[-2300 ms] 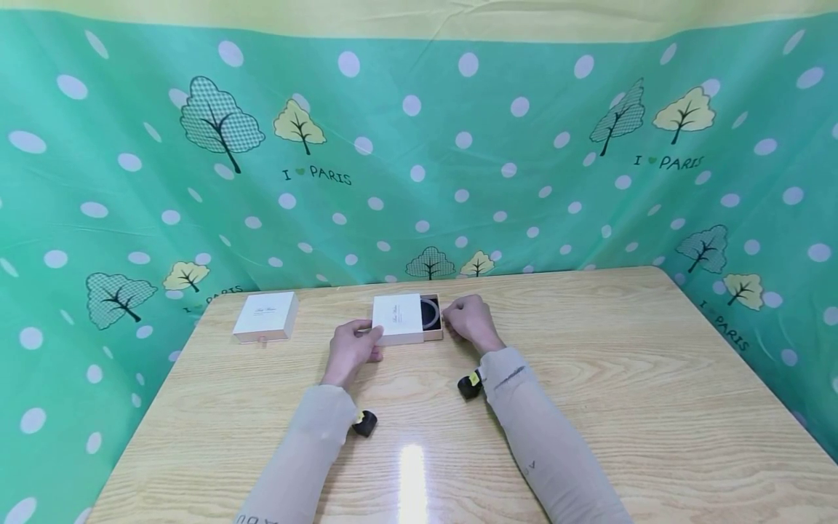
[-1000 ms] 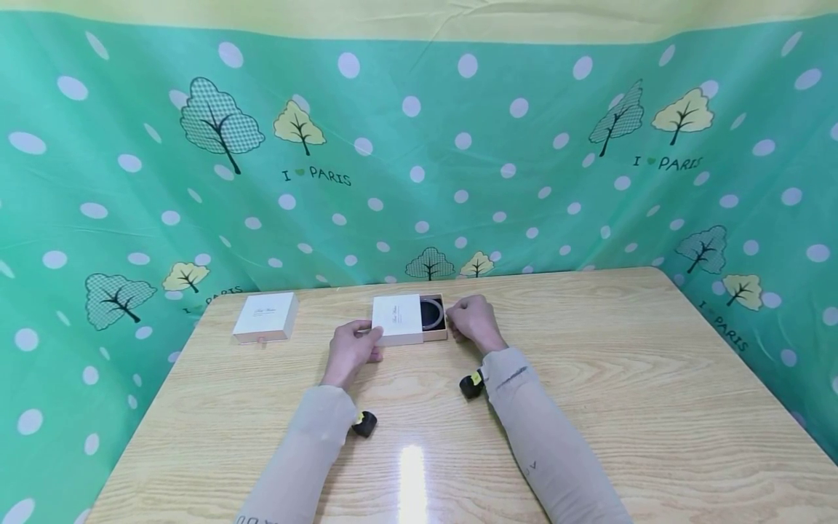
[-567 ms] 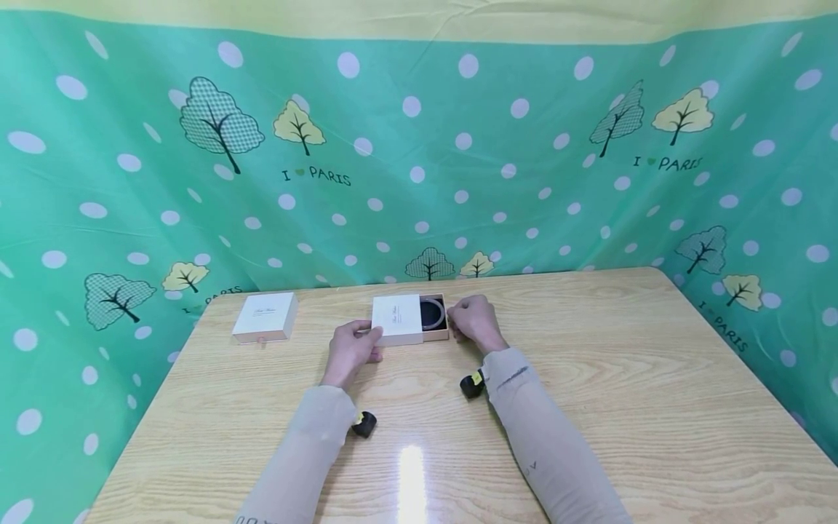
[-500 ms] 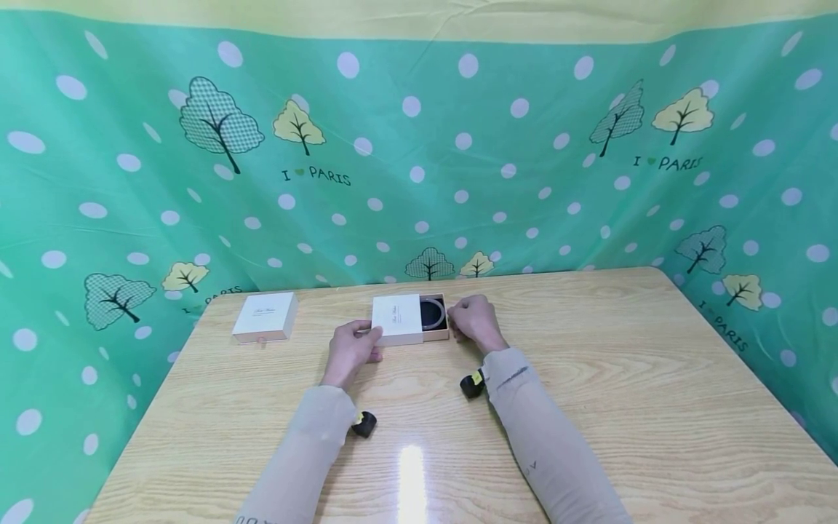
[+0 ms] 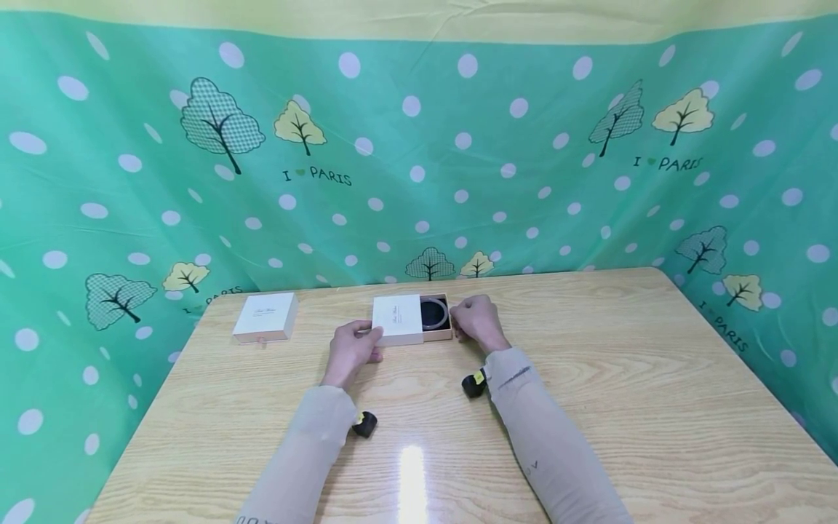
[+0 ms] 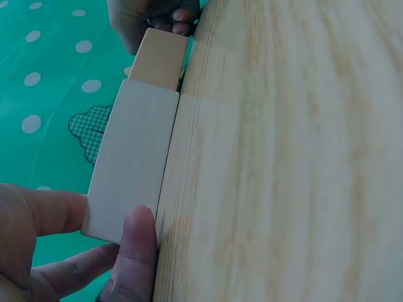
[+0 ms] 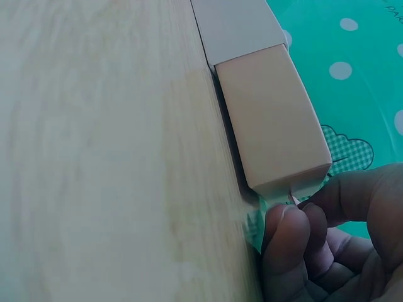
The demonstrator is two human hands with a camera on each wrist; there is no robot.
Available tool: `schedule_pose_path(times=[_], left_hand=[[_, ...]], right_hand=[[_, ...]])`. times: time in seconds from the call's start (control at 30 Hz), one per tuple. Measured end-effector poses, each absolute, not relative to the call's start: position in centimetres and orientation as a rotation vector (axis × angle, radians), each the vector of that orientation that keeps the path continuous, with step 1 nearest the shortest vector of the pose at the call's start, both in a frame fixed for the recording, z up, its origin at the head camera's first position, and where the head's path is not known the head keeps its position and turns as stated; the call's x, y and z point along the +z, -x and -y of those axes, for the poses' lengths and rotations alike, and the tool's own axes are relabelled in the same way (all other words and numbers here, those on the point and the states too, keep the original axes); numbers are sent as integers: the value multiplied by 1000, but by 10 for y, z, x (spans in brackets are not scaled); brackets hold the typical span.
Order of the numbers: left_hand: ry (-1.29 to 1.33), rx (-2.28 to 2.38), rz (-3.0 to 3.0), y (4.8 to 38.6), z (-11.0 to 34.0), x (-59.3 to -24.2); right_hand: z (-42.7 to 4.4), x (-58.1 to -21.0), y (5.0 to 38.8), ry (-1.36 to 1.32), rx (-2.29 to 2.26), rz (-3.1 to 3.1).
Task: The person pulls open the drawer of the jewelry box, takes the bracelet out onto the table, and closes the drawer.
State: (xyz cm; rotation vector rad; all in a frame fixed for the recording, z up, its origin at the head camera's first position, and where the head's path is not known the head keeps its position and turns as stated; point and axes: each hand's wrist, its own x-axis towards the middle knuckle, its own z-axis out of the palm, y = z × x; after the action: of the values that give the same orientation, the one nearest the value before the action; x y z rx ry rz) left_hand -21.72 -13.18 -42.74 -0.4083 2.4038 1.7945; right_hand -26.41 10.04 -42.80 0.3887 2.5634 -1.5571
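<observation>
A white box sleeve (image 5: 397, 319) lies near the table's back edge, its pinkish drawer (image 7: 274, 119) standing partly out to the right. Inside the drawer a grey ring (image 5: 445, 313) rests on dark lining, its left part hidden under the sleeve. My left hand (image 5: 350, 353) grips the sleeve's left end between thumb and fingers; the left wrist view shows the sleeve's side (image 6: 132, 157) there. At the drawer's right end, my right hand (image 5: 478, 320) pinches a small pink tab (image 7: 294, 199) between thumb and finger.
A second white box (image 5: 265, 314), closed, with a small pink tab at its front, lies at the table's back left. A green dotted cloth (image 5: 419, 145) hangs behind the wooden table (image 5: 655, 378).
The drawer has slid further out to the right, and more of the ring shows. My right hand has moved slightly right with it; my left hand and the sleeve have stayed in place.
</observation>
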Motion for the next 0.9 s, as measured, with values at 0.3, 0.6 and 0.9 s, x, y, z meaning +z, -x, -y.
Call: schedule_pose_path(times=[0.3, 0.6, 0.9], left_hand=[[403, 1801, -2392, 217, 132, -427], [411, 1804, -2394, 218, 132, -429], [415, 1786, -2410, 219, 132, -430]], right_hand=[[-105, -426, 264, -391, -1572, -2552], [-107, -428, 266, -419, -1549, -2562], [-109, -428, 266, -428, -1623, -2502]])
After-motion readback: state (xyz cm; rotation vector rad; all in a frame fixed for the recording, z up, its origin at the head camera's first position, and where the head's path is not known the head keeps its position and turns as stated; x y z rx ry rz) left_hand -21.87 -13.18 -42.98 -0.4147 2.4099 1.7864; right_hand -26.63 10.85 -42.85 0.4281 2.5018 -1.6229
